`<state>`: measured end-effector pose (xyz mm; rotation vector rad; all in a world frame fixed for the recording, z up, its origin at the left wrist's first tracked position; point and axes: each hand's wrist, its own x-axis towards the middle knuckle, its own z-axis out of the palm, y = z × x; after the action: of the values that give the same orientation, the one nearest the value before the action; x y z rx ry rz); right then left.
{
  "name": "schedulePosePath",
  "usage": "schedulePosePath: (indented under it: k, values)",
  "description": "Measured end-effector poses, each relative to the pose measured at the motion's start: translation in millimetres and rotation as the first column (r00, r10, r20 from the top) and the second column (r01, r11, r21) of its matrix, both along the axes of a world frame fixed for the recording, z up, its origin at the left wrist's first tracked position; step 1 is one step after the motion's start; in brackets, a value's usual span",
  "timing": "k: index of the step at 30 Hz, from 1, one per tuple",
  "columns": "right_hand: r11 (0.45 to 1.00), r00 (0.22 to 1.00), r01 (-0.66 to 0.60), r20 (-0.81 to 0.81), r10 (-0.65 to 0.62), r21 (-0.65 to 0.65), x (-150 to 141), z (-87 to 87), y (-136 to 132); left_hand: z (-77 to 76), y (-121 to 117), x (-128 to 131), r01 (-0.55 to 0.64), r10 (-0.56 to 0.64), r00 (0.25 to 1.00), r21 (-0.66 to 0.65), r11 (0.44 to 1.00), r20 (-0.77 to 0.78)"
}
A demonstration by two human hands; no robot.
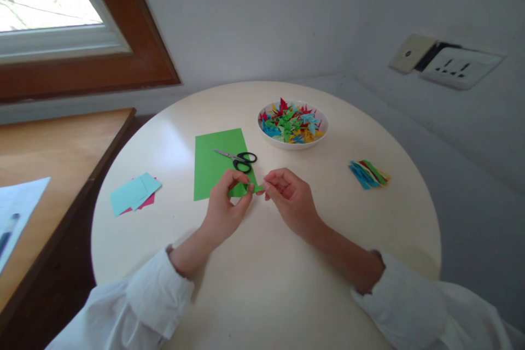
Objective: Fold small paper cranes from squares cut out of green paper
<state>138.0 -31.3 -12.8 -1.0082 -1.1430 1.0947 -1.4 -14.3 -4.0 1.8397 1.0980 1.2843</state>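
Note:
Between my two hands is a small folded piece of green paper (257, 188). My left hand (230, 199) pinches it between thumb and index finger, and my right hand (290, 195) grips its right end with the fingertips. Part of the folded paper is hidden by my fingers. Just beyond my left hand lies a flat green sheet (215, 147), and scissors with black handles (241, 159) rest across its right side. The green of the sheet runs close behind the folded piece, so their edges are hard to separate.
A white bowl (295, 146) of colourful folded paper cranes stands at the back. Light blue paper squares (133, 194) over red ones lie left. A fanned bundle of coloured paper pieces (369, 174) is at right. A wooden desk (69, 142) adjoins the round white table (262, 284).

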Motion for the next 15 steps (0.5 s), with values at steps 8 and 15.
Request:
schedulePosePath:
  k: [8, 15]
  values:
    - [0.998, 0.995, 0.006, 0.096, -0.012, 0.056, -0.8, -4.1, -0.4, -1.5, -1.6, 1.2, 0.043, -0.043, 0.999, -0.052, 0.998, 0.003]
    - [0.993, 0.964, 0.062, 0.253, -0.086, 0.103, 6.9, -4.6, 4.1, -0.2, 3.4, -3.8, -0.048, 0.067, 0.982, 0.109, 0.993, -0.177]
